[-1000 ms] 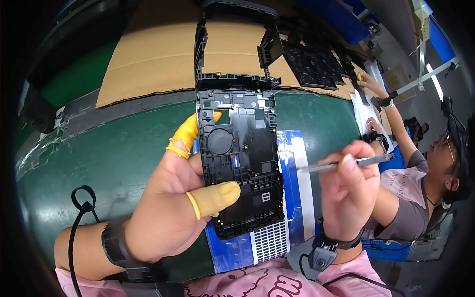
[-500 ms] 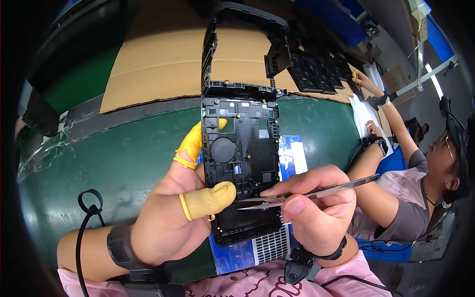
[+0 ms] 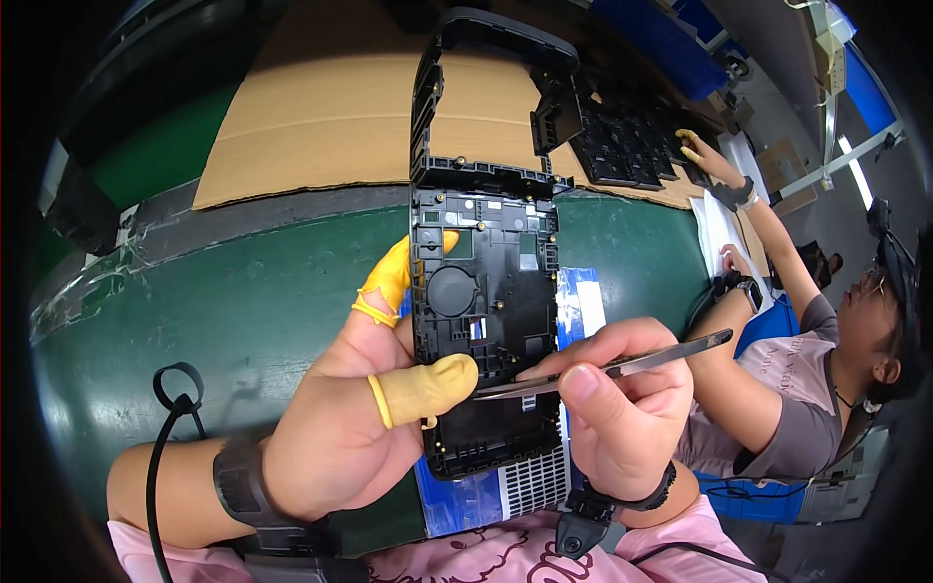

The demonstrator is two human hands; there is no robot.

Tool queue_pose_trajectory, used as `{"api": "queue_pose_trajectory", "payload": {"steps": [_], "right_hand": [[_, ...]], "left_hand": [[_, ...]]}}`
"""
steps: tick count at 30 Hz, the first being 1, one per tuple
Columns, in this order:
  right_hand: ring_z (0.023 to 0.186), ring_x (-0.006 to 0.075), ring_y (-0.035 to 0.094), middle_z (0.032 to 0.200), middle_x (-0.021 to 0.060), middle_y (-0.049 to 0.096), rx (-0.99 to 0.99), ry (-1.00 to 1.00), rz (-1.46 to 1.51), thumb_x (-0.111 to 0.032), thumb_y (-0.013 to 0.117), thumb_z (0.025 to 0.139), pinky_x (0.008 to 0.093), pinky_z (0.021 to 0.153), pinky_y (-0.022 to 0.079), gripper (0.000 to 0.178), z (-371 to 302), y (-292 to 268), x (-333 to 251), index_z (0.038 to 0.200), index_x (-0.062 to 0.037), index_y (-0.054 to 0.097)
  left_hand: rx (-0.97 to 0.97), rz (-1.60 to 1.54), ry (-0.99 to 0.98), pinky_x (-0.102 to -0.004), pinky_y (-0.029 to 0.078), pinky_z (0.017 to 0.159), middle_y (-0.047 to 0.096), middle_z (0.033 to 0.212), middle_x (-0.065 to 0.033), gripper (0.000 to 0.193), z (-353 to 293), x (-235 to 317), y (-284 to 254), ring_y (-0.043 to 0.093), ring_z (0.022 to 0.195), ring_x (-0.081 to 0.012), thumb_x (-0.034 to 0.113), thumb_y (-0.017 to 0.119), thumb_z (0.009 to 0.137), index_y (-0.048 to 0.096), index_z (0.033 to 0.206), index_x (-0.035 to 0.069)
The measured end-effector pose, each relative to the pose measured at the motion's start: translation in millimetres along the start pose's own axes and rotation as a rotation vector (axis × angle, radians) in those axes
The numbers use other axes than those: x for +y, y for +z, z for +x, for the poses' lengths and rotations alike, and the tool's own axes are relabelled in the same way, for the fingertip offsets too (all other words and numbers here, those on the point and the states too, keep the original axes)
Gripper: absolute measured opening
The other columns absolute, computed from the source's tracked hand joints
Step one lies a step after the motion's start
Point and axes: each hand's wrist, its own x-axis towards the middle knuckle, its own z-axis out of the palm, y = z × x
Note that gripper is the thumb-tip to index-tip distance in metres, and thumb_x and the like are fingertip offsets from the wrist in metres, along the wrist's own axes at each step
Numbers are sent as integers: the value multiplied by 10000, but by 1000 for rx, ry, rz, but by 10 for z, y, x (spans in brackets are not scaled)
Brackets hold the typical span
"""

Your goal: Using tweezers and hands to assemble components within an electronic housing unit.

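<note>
Housing (image 3: 501, 277), black and open-framed: gripping its left edge in the left hand (image 3: 335, 437), pressing a thumb in a yellow finger cot (image 3: 423, 391) on its front, holding it above the green table (image 3: 224, 321) and a blue taped pad (image 3: 457, 500). Pinching metal tweezers (image 3: 671, 357) in the right hand (image 3: 632, 413), pointing the tips across the housing's lower part, beside the left thumb; touching or hovering, cannot tell.

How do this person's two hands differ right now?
The left hand wears yellow finger covers; the right hand shows only bare fingers.
The left hand grips the wide black plastic frame by its left edge, while the right hand pinches slim metal tweezers over the frame's lower part.
Both hands have black straps at the wrist.
</note>
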Motion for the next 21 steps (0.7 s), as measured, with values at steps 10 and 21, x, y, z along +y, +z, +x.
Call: {"api": "queue_pose_trajectory", "payload": {"steps": [10, 21], "right_hand": [[754, 148, 595, 840, 164, 609, 1, -11, -81, 78, 572, 774, 237, 677, 494, 145, -12, -16, 11, 903, 76, 507], [735, 141, 596, 822, 162, 610, 5, -89, -119, 86, 578, 766, 234, 664, 492, 138, -44, -25, 21, 883, 66, 507]], "left_hand": [[11, -15, -3, -405, 329, 980, 383, 1272, -116, 729, -10, -3, 22, 407, 1167, -258, -28, 545, 738, 191, 1351, 147], [70, 189, 62, -356, 390, 924, 431, 1216, -121, 820, -19, -73, 16, 472, 1098, -232, -103, 562, 642, 183, 1343, 92]]}}
